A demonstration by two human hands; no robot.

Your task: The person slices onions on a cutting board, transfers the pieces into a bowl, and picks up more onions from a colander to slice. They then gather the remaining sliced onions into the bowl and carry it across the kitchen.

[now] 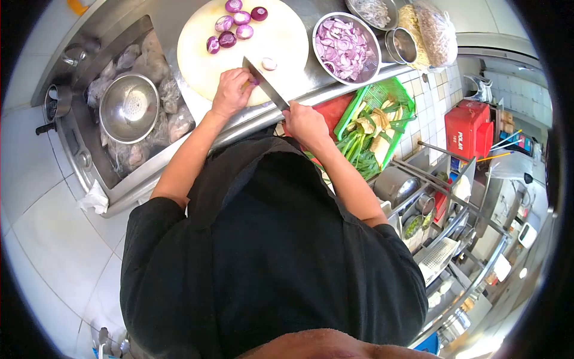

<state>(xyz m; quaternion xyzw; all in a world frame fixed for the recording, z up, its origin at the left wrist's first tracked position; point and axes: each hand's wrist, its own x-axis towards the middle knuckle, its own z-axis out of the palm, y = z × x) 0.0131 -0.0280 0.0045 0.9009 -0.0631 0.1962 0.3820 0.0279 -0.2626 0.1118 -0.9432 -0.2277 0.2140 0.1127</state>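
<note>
My right hand (306, 124) is wrapped round the handle of a kitchen knife (267, 86), its blade slanting up and left over the round cutting board (197, 72). Close to the blade, my left hand (232, 92) has its fingers curled on a red onion (254, 81), mostly hidden by them. A small pale onion piece (269, 63) lies just past the blade. Farther back on the board sit several peeled red onions (243, 17). To the right of the board stands a metal bowl (376, 67) full of sliced red onion (344, 51).
On the left, a sink (107, 164) holds bagged items and a metal colander (129, 107). A green basket (408, 99) of leafy vegetables sits below the counter edge at right. Beyond the bowl are metal containers (402, 45) and a bag of noodle-like strands (435, 33).
</note>
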